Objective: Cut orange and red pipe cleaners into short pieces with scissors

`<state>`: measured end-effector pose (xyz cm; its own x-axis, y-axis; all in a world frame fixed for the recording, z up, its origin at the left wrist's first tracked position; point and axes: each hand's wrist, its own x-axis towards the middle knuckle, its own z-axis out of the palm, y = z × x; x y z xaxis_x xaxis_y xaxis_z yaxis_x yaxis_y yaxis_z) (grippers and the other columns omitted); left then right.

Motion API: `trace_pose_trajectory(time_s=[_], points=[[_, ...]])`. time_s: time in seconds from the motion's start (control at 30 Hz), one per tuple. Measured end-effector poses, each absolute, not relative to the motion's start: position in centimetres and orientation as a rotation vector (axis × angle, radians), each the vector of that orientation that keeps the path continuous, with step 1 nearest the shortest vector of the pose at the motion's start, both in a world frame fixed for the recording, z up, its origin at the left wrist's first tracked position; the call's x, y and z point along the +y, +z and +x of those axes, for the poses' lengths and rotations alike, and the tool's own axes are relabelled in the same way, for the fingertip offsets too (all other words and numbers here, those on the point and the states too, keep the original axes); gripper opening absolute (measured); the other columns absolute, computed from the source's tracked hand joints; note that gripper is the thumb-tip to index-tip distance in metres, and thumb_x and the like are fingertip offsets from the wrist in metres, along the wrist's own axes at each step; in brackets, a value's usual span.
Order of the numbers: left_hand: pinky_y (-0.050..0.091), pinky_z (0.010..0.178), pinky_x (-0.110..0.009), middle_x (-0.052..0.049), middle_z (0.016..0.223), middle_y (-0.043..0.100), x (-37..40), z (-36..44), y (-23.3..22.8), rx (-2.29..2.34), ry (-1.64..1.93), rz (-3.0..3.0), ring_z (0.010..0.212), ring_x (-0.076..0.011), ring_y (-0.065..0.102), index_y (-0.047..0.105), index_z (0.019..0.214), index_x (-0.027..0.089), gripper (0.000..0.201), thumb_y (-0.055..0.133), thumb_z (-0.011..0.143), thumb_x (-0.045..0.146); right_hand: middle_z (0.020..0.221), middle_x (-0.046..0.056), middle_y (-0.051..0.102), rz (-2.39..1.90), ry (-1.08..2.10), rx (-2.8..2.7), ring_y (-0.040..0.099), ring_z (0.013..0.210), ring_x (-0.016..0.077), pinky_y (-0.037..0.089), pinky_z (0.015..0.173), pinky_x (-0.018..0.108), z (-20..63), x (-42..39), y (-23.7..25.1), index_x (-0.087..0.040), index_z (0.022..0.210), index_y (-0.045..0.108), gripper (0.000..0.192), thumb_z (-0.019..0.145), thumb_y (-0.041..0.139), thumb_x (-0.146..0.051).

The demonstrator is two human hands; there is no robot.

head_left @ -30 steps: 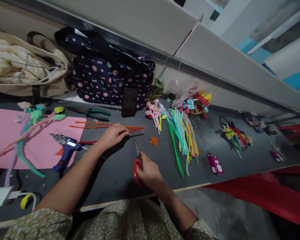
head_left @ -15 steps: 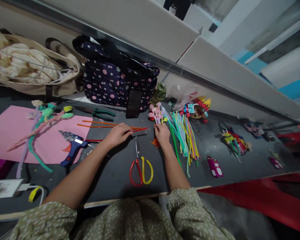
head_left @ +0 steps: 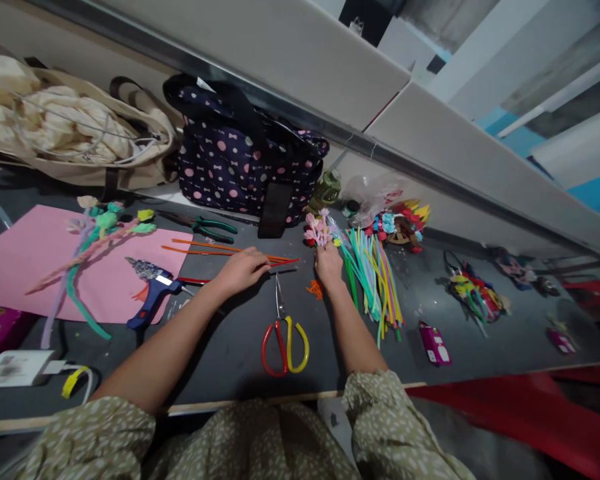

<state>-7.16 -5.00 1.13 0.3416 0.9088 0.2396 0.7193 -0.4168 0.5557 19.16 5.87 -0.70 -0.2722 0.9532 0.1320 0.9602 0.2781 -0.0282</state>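
At the left of the frame my glue gun (head_left: pixel 153 293) lies half on the pink sheet (head_left: pixel 25 267), its nozzle close to my left forearm; a careless drag of that arm could brush it or knock it along the tabletop (head_left: pixel 230 347). My left hand (head_left: pixel 243 269) lies flat, fingers pressed down on the red pipe cleaner (head_left: pixel 280 261) at the middle of the frame, arm stretched straight forward. If I ease up, that stem could roll or spring away. The scissors (head_left: pixel 284 337) lie untouched between my forearms, blades toward my hands. My right hand (head_left: pixel 329 261) reaches up to the pink flower bunch (head_left: pixel 317 230), fingers curled at its stems; whether they pinch them I cannot tell. A snatch could scatter the loose coloured stems (head_left: pixel 375 273) just right of it.
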Motion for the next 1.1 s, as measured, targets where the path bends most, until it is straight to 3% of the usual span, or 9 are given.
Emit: trace_pose_trajectory(time_s=[0.3, 0.5, 0.87, 1.1], points=[[0.044, 0.081, -0.033, -0.008, 0.089, 0.069, -5.1, -7.2, 1.5, 1.453, 0.752, 2.217, 0.091, -0.0217, 0.058, 0.068, 0.086, 0.017, 0.028, 0.045, 0.096, 0.03, 0.093, 0.01, 0.063, -1.669, 0.213, -2.212, 0.059, 0.084, 0.0209, 0.047, 0.077, 0.031, 21.6, 3.5, 0.6, -0.016, 0.09, 0.071, 0.027, 0.091, 0.046, -0.028], [0.043, 0.08, -0.033, -0.007, 0.087, 0.069, -5.1, -7.0, 1.6, 1.433, 0.756, 2.216, 0.089, -0.0217, 0.058, 0.069, 0.088, 0.018, 0.029, 0.045, 0.096, 0.032, 0.079, 0.006, 0.067, -1.406, 0.784, -2.133, 0.062, 0.076, 0.0195, 0.047, 0.073, 0.031, 23.6, -0.5, 1.0, -0.017, 0.077, 0.072, 0.021, 0.083, 0.058, -0.031], [0.041, 0.078, -0.032, -0.006, 0.085, 0.068, -5.0, -7.0, 1.0, 1.415, 0.759, 2.236, 0.087, -0.0212, 0.057, 0.069, 0.087, 0.019, 0.032, 0.044, 0.097, 0.036, 0.097, 0.008, 0.072, -1.495, 0.883, -2.04, 0.066, 0.089, 0.0223, 0.052, 0.083, 0.037, 25.6, -4.0, -0.7, -0.019, 0.098, 0.071, 0.024, 0.086, 0.053, -0.031], [0.042, 0.08, -0.033, -0.006, 0.089, 0.07, -4.9, -7.0, 0.8, 1.426, 0.72, 2.243, 0.089, -0.0214, 0.058, 0.07, 0.091, 0.019, 0.03, 0.044, 0.097, 0.034, 0.103, 0.009, 0.067, -1.448, 1.099, -1.675, 0.067, 0.087, 0.0205, 0.058, 0.065, 0.032, 24.7, -5.0, -1.4, -0.018, 0.106, 0.064, 0.029, 0.084, 0.057, -0.035]])
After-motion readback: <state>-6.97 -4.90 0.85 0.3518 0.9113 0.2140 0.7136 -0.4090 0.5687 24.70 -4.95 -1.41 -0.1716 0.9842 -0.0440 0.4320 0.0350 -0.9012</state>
